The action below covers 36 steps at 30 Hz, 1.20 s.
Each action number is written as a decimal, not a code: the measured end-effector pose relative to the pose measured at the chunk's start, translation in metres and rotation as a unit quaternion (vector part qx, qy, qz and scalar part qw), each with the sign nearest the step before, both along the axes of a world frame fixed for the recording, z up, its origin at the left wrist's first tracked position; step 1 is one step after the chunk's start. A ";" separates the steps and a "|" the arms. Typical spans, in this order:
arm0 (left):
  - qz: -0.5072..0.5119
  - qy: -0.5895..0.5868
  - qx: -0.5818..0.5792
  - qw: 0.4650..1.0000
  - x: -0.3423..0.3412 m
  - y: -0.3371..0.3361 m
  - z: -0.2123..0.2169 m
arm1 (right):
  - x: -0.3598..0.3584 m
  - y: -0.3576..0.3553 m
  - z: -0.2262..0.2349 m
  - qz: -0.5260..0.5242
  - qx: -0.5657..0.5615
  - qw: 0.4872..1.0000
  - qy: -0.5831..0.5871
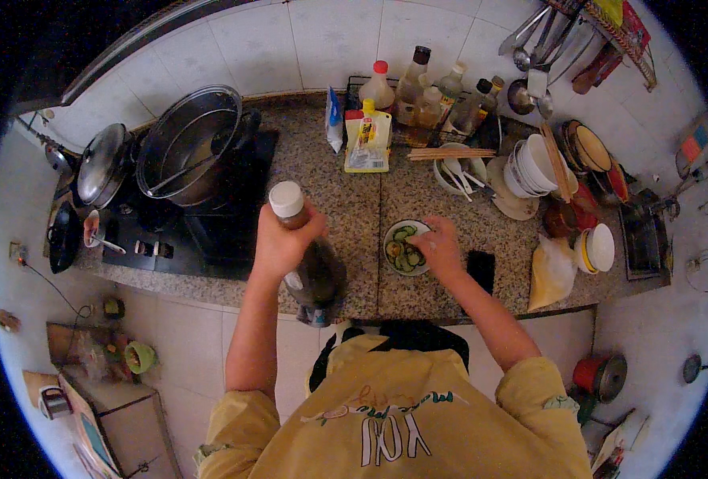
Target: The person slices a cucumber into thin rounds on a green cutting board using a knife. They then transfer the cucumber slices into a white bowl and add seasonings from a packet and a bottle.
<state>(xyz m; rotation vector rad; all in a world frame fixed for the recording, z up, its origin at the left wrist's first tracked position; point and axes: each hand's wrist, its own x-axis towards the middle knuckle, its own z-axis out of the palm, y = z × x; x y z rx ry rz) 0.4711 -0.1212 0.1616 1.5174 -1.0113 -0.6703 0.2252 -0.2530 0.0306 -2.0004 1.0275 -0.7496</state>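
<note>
My left hand [287,243] is wrapped round the neck of a large bottle [314,275] with a white cap and dark contents. The bottle is tilted, its base toward the counter's front edge. On the counter to its right is a small white bowl [391,262] of sliced cucumber [406,257]. My right hand [440,247] reaches over the bowl's right rim with its fingers bent together at the slices. Whether a slice is between the fingertips cannot be made out.
A black stove [202,243] with a large pot [188,148] is at left. Bottles [414,76] and a yellow-white pouch [367,144] stand behind. Chopsticks [450,153] lie across a bowl with spoons. To the right are stacked bowls [533,164], a dark flat object [481,271], and a plastic bag [552,271].
</note>
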 end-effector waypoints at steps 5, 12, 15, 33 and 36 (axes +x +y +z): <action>0.014 0.037 -0.006 0.999 -0.004 0.002 0.005 | -0.027 -0.003 -0.028 -0.118 0.175 0.969 -0.130; 0.025 0.066 -0.036 0.997 -0.005 0.013 -0.005 | -0.042 0.049 -0.026 -0.239 0.166 0.946 -0.142; 0.005 0.076 -0.051 0.996 0.001 0.019 -0.004 | -0.064 0.069 -0.034 -0.247 0.380 0.842 -0.293; 0.227 -0.055 -0.092 0.968 -0.040 0.233 0.046 | 0.021 0.157 -0.182 -0.340 0.670 0.437 -0.494; 0.290 -0.022 -0.054 0.955 -0.044 0.264 0.020 | 0.045 0.162 -0.189 -0.392 0.664 0.408 -0.488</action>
